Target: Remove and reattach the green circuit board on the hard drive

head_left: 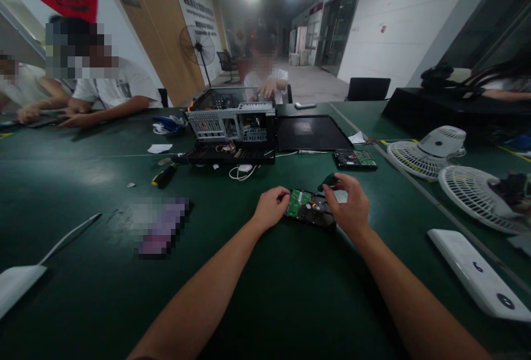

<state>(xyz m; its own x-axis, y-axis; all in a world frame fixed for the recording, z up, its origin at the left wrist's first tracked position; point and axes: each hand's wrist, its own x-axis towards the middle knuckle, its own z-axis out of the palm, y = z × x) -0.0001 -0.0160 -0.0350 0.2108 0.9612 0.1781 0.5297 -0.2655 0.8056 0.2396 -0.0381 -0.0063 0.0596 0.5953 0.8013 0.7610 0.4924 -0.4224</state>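
Note:
A hard drive lies on the green table in front of me, its green circuit board facing up on the left and black casing on the right. My left hand has its fingers closed on the drive's left end. In my right hand, above the drive's right part, the fingers pinch a screwdriver with a dark handle. Its shaft slants down toward the board; whether the tip touches a screw is too small to tell. Another hard drive rests farther back, apart from both hands.
An opened computer case stands ahead, with a person behind it. Beside it lies a black panel. A yellow-black screwdriver and a blurred phone-like object are left. Fan parts and a white casing are right. Other people sit left.

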